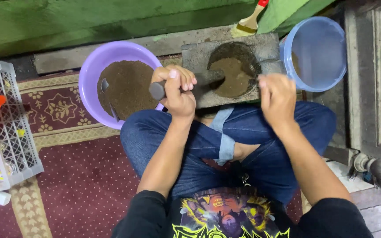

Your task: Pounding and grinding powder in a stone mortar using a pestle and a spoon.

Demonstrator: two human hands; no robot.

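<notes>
My left hand [176,90] is shut on the dark handle of a pestle [208,78] whose far end lies in the hollow of a grey stone mortar block [195,55]. Brown powder [233,77] fills that hollow. My right hand [277,98] rests on the block's right near edge, fingers curled over the stone. The block sits in front of my crossed legs in blue jeans.
A purple basin [93,66] of brown powder with a spoon [107,94] stands to the left. A light blue bucket [318,53] stands at right. A paintbrush [248,23] lies behind the block. A white crate [9,128] sits far left on the patterned red carpet [76,176].
</notes>
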